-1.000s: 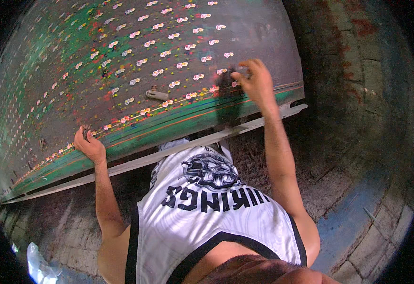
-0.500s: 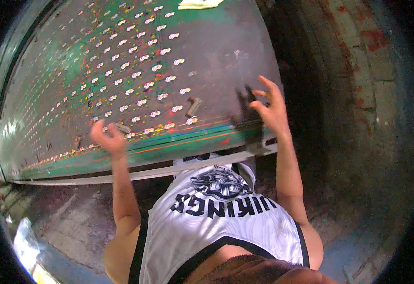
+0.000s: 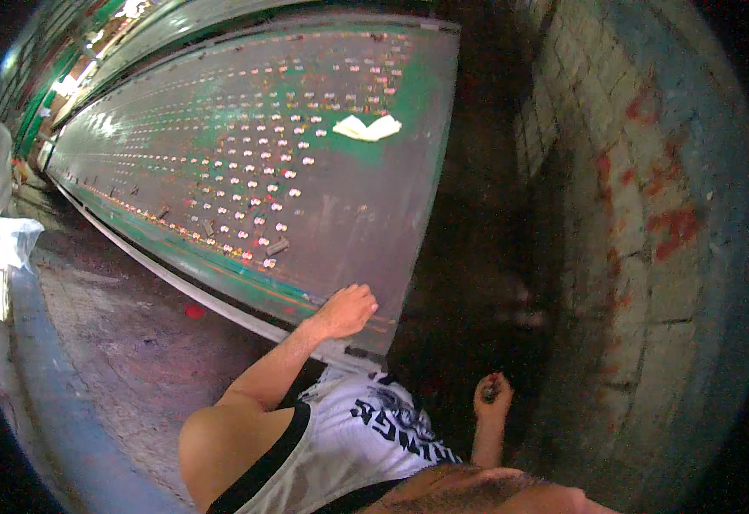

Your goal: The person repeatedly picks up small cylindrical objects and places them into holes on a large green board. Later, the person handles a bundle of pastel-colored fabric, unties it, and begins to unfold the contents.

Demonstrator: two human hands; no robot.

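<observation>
A long table (image 3: pixel 353 240) with a dark, green-stained top carries rows of small white printed marks (image 3: pixel 276 206) among red and yellow specks. My left hand (image 3: pixel 348 310) lies at the table's near right corner, its fingers curled down and bunched together. Whatever may be under those fingers is hidden. Off the table's right side, low beside my body, my right hand (image 3: pixel 492 396) is closed. Something dark shows inside its curled fingers, too small and dim to name. A small brownish block (image 3: pixel 277 247) sits near the front edge, left of my left hand.
A pale folded cloth or paper (image 3: pixel 367 128) lies toward the far right of the table. To the right, a dark aisle runs beside a block wall (image 3: pixel 657 343) with red marks. A clear plastic bag (image 3: pixel 10 242) is at the far left.
My view has turned and shifted to the right. Both hands were raised over the table with fingers apart; now the left rests at the corner and the right has dropped beside me, closed.
</observation>
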